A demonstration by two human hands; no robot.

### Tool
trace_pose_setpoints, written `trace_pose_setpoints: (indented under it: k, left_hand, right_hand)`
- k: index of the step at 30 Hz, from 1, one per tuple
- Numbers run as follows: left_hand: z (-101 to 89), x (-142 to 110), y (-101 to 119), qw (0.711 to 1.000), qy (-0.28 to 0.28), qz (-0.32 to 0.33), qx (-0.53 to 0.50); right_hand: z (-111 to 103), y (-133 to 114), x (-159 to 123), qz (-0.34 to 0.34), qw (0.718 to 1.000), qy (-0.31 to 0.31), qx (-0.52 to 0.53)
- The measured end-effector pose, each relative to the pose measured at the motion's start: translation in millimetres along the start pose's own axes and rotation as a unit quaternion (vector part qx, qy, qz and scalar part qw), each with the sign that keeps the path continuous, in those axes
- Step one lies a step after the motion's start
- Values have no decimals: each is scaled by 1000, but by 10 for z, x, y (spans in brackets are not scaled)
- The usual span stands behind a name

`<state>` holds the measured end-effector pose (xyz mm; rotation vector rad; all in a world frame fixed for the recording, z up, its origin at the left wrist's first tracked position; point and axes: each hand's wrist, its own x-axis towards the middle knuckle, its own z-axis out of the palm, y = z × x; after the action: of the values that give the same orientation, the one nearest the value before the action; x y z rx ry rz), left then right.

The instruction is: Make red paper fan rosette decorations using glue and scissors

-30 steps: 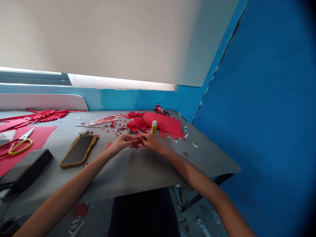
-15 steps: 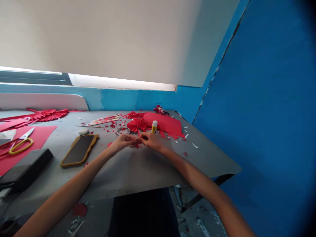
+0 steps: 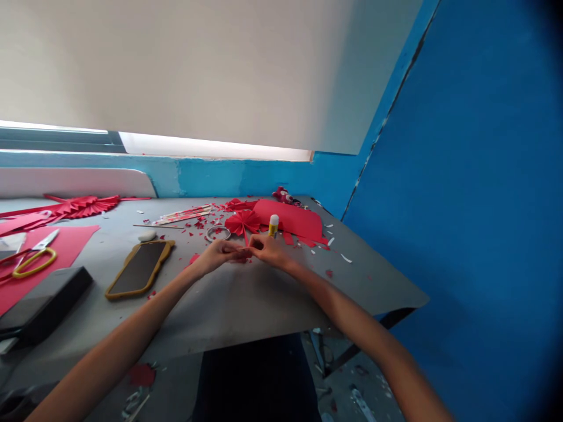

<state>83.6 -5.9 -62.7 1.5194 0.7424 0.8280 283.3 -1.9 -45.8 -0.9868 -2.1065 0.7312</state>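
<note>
My left hand [image 3: 222,254] and my right hand [image 3: 266,248] meet over the grey table, fingertips together and closed in a pinch. Between them runs the lower end of a narrow red stem on a pleated red paper fan [image 3: 243,222], which spreads out just beyond my fingers. The fingers partly hide the pinched end. A yellow glue stick with a white cap [image 3: 273,225] stands upright right behind my right hand. To the left of the fan lies a roll of tape [image 3: 218,233].
Red paper [image 3: 290,220] and scraps lie behind the hands, near a small red toy [image 3: 282,194]. Leftward are a phone in a yellow case [image 3: 141,268], a white stone [image 3: 146,235], yellow-handled scissors [image 3: 37,258], a black box [image 3: 46,302] and printed sticks [image 3: 183,215].
Both hands keep their pinch on the fan's stem, with only tiny finger movement. The whole view has shifted slightly.
</note>
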Motion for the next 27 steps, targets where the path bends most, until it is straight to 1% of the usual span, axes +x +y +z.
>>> trace_pose_setpoints:
  k: [6, 9, 15, 18, 23, 25, 27]
  left_hand:
    - [45, -8, 24, 1000, 13, 9, 26]
    - [42, 0, 5, 1000, 15, 5, 10]
    - [6, 15, -30, 1000, -8, -9, -25]
    - [-16, 20, -28, 999, 6, -13, -30]
    - [-26, 16, -1, 998, 52, -19, 8]
    - [-16, 9, 12, 998, 55, -10, 31]
    - [-5, 4, 16, 998, 45, -4, 41]
  right_hand:
    - [35, 90, 38, 9, 1000, -4, 2]
    - [42, 117, 46, 11, 1000, -9, 9]
    - [41, 129, 47, 19, 999, -18, 26]
    - [39, 129, 50, 25, 999, -20, 26]
    - [26, 103, 43, 16, 1000, 20, 0]
    - [14, 66, 28, 3, 999, 35, -21]
    - [1, 18, 8, -3, 998, 49, -42]
